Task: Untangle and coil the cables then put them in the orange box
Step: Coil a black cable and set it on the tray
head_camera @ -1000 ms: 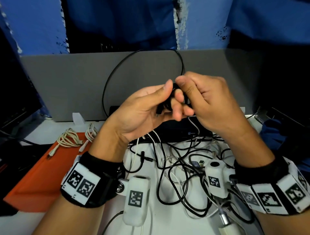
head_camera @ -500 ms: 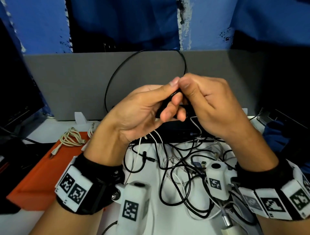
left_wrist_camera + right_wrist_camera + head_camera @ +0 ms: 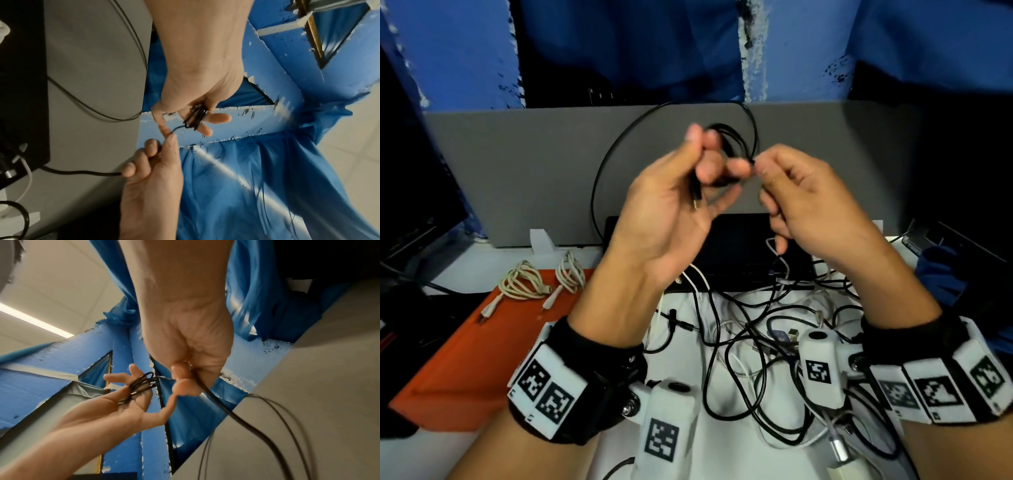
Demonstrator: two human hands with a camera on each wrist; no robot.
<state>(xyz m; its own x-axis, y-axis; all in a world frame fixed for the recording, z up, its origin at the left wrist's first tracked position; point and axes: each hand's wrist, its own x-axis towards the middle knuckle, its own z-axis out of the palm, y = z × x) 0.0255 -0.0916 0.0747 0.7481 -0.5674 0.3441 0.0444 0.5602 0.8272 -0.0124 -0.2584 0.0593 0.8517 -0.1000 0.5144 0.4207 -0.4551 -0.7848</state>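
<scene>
Head view alone shows two beige coiled cables [image 3: 522,284] at nine o'clock; left hand [image 3: 671,209] holds the thin black cable coil [image 3: 196,117], right hand [image 3: 804,202] pinches its strand.

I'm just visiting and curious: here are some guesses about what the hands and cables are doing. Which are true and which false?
1. The left hand has a black cable looped round its fingers. True.
2. The right hand is empty. False: it pinches the same black cable.
3. Two coiled beige cables lie on the orange box. True.
4. No cables remain on the table. False: a tangled cable pile lies between the wrists.
5. Both hands rest on the table. False: they are raised above it.
</scene>
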